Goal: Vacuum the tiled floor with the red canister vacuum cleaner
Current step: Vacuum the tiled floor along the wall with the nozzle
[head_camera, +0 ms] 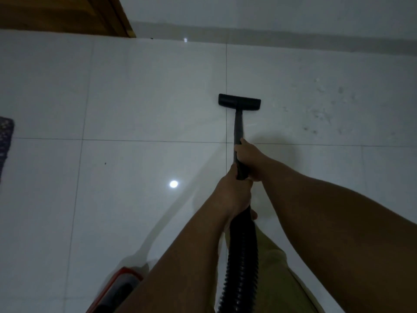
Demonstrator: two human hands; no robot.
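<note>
Both forearms fill the lower frame, and between them runs the ribbed black flexible hose (242, 263) up to the dark rigid wand (238, 129). The left hand (233, 193) wraps closed around the joint where hose meets wand; the right hand (249, 158) is closed on the wand just ahead of it, so 2 hands steer 1 tube. The red canister vacuum body (117, 288) sits at the lower left edge, only partly visible, just beside the left arm. The flat black floor nozzle (239, 102) rests on the glossy white tiled floor (135, 98), straddling a grout line.

To work well, the nozzle should probably stay flat and travel in slow overlapping passes; the faint grey dust specks (320, 114) to its right look like the nearest target.

Open tile spreads left and right. Ahead, the pale wall base (293, 35) limits reach, the brown wooden door frame (121, 19) stands at upper left, and a dark patterned mat edge (5, 136) lies far left.
</note>
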